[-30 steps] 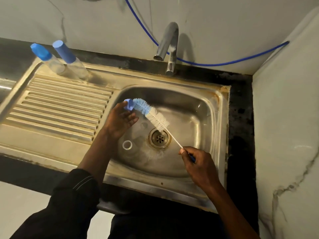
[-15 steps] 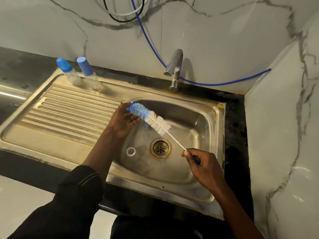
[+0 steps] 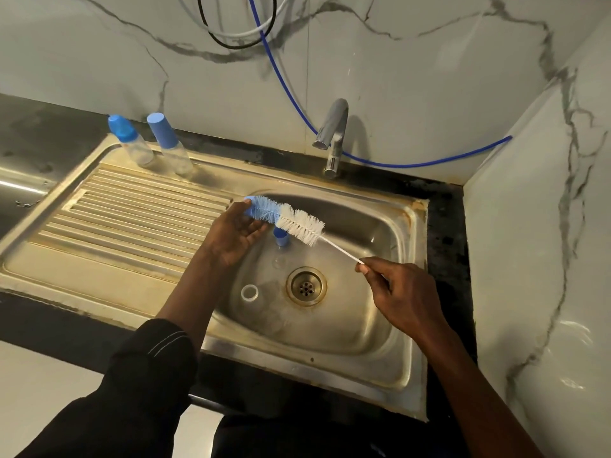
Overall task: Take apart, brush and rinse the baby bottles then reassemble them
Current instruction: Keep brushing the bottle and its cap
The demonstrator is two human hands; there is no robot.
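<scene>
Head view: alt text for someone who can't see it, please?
A person holds a brush over a sink, right hand pinching its wire handle, left hand touching the bristle end. Two capped bottles stand on the drainboard; a white ring lies in the sink.

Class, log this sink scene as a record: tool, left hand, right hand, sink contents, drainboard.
Tool: bottle brush, held over the sink
Left hand: touches the blue bristles
Right hand: pinches the wire handle
In the sink: blue cap, white ring, beside the drain
Drainboard: two capped bottles, standing at the back
</scene>
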